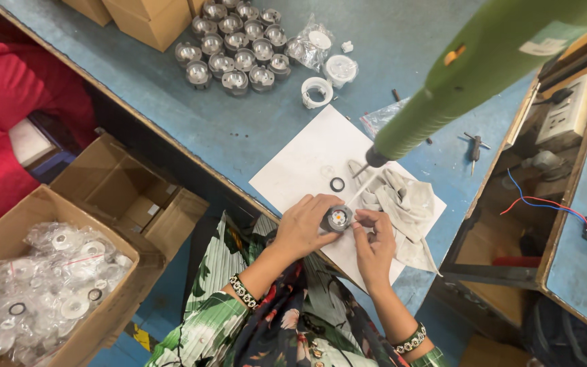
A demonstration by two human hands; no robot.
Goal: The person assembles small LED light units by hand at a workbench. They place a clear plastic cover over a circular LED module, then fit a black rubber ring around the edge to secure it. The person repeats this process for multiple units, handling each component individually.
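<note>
Left hand (304,224) and right hand (374,238) together pinch 1 small round silver lamp housing (338,218); the hanging green electric screwdriver (484,75) could knock it loose.

— What can't you make out?
— The green power screwdriver (484,64) runs off the top edge. The left hand (304,228) hides most of the small round lamp body (338,218).
— And the bagged parts?
— Carton (8,234) cut off at left.

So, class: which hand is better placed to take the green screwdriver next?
Right, probably. The right hand only touches the round lamp part with fingertips, and the green screwdriver hangs on its side; the left hand cradles the part.
</note>
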